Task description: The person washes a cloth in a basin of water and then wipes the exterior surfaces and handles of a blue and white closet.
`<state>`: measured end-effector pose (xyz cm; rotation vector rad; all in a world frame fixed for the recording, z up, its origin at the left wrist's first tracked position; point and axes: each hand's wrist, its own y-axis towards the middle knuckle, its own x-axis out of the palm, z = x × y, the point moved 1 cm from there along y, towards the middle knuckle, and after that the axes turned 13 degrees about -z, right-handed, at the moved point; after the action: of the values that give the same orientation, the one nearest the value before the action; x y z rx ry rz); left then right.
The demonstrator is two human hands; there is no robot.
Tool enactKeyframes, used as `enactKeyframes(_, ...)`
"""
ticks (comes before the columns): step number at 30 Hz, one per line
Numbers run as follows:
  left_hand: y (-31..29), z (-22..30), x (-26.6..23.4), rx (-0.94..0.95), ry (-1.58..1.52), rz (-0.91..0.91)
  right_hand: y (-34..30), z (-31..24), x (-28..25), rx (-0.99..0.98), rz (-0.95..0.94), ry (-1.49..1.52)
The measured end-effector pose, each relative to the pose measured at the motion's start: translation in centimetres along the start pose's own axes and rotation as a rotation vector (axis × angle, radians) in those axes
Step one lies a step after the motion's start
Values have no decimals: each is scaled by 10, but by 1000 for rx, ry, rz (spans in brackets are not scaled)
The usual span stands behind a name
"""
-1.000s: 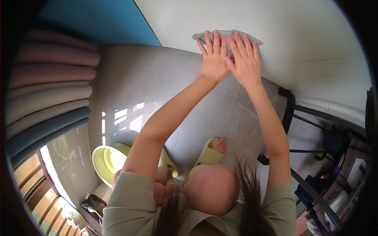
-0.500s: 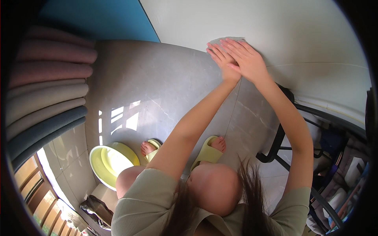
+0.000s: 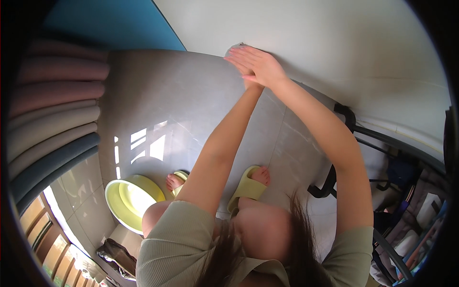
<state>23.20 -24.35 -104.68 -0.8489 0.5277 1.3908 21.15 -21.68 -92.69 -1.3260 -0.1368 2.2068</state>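
A grey cloth point(image 3: 235, 47) is pressed against the lower part of the white panel point(image 3: 306, 38), beside the floor edge. My left hand point(image 3: 247, 72) holds it there, its fingers mostly covered by my other hand. Stretched out flat across the top lies my right hand point(image 3: 258, 63), with its fingers close together and pointing left. Only a crumpled bit of the cloth shows past the fingertips.
A blue panel point(image 3: 110, 24) adjoins the white one. Padded rolls in pink, beige and dark blue point(image 3: 62, 115) line the left. By my feet in green slippers point(image 3: 249, 186) stands a yellow-green basin point(image 3: 112, 198). A black metal frame point(image 3: 392, 141) occupies the right.
Both hands have slid left along the white panel, taking the cloth with them. My right hand now covers more of my left.
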Motion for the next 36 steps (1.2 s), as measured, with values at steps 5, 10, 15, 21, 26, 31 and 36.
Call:
enactKeyframes(5,-8,21,31,8,-10,-34,-46,16,29,-20,-39,38)
enactKeyframes(10,-31,82,38,2,-336,107,-103,32,62,32,97,436)
enactKeyframes(15,-51,90,22,79,-236,142,-135,47,69,68,157,518)
enactKeyframes(21,-57,87,-28,230,248,226,-158,57,47,267,240,311)
enactKeyframes(26,-41,87,-117,587,547,499,-165,91,-10,426,462,207)
enactKeyframes(31,-37,151,-185,683,669,760,-175,111,-44,613,726,328)
enactKeyframes(36,-28,122,-158,677,584,754,-142,85,-5,671,805,251)
